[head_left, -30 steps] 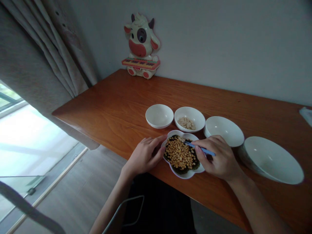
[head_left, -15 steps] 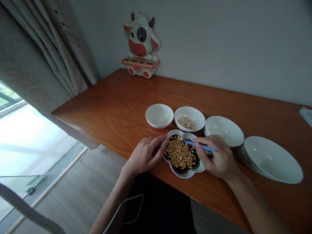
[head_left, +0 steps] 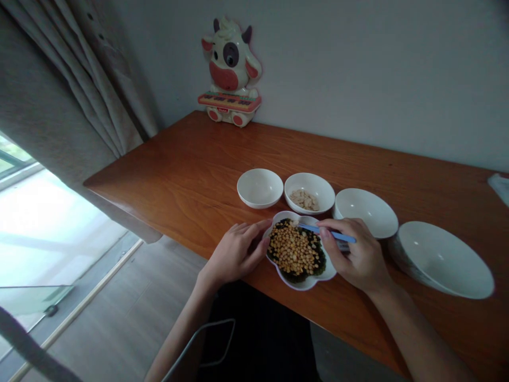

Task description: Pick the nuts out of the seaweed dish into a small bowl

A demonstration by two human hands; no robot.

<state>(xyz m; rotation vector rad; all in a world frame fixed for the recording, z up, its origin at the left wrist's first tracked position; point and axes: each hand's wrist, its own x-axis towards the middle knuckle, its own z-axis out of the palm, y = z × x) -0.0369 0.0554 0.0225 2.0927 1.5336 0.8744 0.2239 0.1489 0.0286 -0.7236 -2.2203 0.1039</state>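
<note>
My left hand (head_left: 238, 252) grips the left rim of a white flower-shaped dish (head_left: 331, 271), thumb and fingers closed on its edge. Yellow bean-like pieces (head_left: 296, 252) lie in the dish over a layer of small dark green ones (head_left: 321, 260). In my right hand (head_left: 358, 257) is a pair of blue tweezers (head_left: 332, 233), pinched between thumb and fingers. The tweezers' tips point left into the upper part of the dish, at a small pale seed (head_left: 294, 223). Just behind the dish, a white bowl (head_left: 328, 193) contains several flat pale seeds (head_left: 304, 200).
A small white bowl (head_left: 260, 188) stands left of the seed bowl. Two more white bowls, a middle one (head_left: 368, 215) and a larger one (head_left: 445, 260), stand to the right on the wooden table (head_left: 178, 175). A cow-shaped toy keyboard (head_left: 229, 74) leans near the wall.
The tweezers and my right hand have shifted very slightly; the tips stay by the pale seed. My left hand keeps its hold on the dish.
</note>
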